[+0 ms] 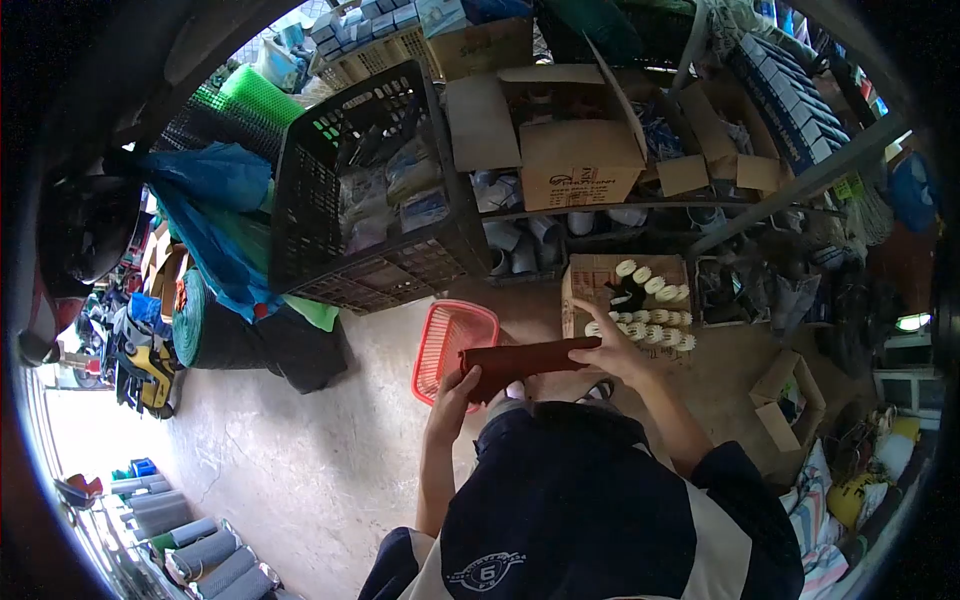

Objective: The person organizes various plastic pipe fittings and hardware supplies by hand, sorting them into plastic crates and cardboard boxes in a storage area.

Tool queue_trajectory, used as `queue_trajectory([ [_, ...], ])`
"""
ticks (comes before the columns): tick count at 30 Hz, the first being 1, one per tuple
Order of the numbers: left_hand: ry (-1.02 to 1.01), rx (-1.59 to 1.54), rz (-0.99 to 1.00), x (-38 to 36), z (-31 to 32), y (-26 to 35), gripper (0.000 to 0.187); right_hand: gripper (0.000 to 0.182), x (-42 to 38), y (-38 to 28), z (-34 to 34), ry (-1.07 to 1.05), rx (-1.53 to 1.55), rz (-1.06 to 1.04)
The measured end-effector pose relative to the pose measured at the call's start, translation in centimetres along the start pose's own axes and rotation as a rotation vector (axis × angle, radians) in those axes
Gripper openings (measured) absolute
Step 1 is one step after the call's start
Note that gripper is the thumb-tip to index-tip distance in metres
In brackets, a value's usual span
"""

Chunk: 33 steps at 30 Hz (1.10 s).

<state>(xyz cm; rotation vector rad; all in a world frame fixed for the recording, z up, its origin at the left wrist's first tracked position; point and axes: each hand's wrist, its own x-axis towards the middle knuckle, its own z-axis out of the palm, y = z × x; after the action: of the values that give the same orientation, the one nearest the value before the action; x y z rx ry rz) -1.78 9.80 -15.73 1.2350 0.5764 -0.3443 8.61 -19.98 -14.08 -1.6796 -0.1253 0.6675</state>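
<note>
A dark reddish-brown piece of cloth (pixel 525 364), seemingly folded or rolled, is stretched between my two hands in front of my torso. My left hand (pixel 456 388) grips its left end, thumb up against it. At the right end, my right hand (pixel 616 352) pinches the edge with some fingers extended upward. Beneath the cloth on the left stands a red plastic basket (pixel 424 345) on the floor, partly covered by it. Just beyond my right hand is a cardboard box (pixel 583 272) with rows of cream toothed round pieces (pixel 652 317) on it.
A black crate (pixel 380 268) of bagged goods stands ahead, beside an open cardboard box (pixel 583 165) on a shelf. A blue tarp (pixel 215 215) hangs over rolled netting (pixel 195 320) at left. A small open carton (pixel 788 405) sits at right. Mesh rolls (pixel 215 560) lie lower left.
</note>
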Motion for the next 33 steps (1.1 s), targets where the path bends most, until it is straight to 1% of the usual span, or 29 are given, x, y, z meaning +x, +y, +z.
queue_trajectory([
  [2,0.003,-0.009,0.044,-0.3,0.5,1.0,0.031,0.066,0.3,-0.2,-0.7,-0.098,-0.026,0.032],
  [3,0.004,-0.013,0.066,-0.5,0.7,1.3,0.031,0.059,0.6,-0.7,-1.1,-0.2,-0.036,0.126],
  [4,0.047,0.083,0.083,-0.5,0.9,1.5,0.032,0.053,0.7,-1.2,-1.4,-0.301,-0.045,0.22],
  [6,0.128,0.28,0.119,-0.4,1.2,1.9,0.033,0.044,0.1,-3.1,-1.4,-0.321,-0.297,0.098],
  [7,0.167,0.348,0.182,-0.1,1.1,1.7,0.034,0.04,-0.1,-3.8,-1.4,-0.328,-0.425,0.036],
  [9,0.244,0.483,0.309,0.4,1.4,1.6,0.036,0.037,-0.6,-3.4,-1.3,-0.24,-0.592,-0.141],
  [10,0.169,0.411,0.237,0.4,1.4,2.4,0.037,0.036,-0.8,-3.0,-1.3,-0.192,-0.675,-0.227],
  [12,0.02,0.269,0.092,0.0,1.1,4.6,0.037,0.034,-0.8,-2.0,-1.7,-0.158,-0.746,-0.223],
  [14,0.004,0.258,0.121,1.1,-0.3,3.5,0.037,0.032,-1.0,-1.6,-2.5,-0.157,-0.796,-0.224],
  [16,0.01,0.22,0.162,1.4,-0.5,3.2,0.037,0.028,-1.2,-2.9,-3.4,-0.195,-0.823,-0.235],
  [19,0.098,0.133,0.181,0.2,1.1,3.9,0.037,0.025,-1.7,-3.7,-3.7,-0.088,-0.459,-0.154],
  [22,0.124,0.028,0.189,-1.2,3.0,6.2,0.036,0.028,-1.3,-1.4,-4.1,-0.099,0.121,0.03],
  [25,-0.024,0.18,0.271,0.0,1.9,6.4,0.038,0.04,-0.9,-0.5,-3.2,-0.036,0.658,0.115],
  [28,-0.054,0.464,0.274,-0.1,2.0,7.4,0.04,0.051,-0.6,-0.2,-2.9,-0.093,0.606,0.115],
  [31,0.01,0.972,0.297,0.3,1.7,8.5,0.038,0.056,-0.8,-1.6,-3.4,-0.112,0.32,0.195],
  [33,0.05,1.051,0.468,0.6,1.3,7.7,0.035,0.055,-0.8,-1.7,-3.8,-0.108,0.275,0.19],
])
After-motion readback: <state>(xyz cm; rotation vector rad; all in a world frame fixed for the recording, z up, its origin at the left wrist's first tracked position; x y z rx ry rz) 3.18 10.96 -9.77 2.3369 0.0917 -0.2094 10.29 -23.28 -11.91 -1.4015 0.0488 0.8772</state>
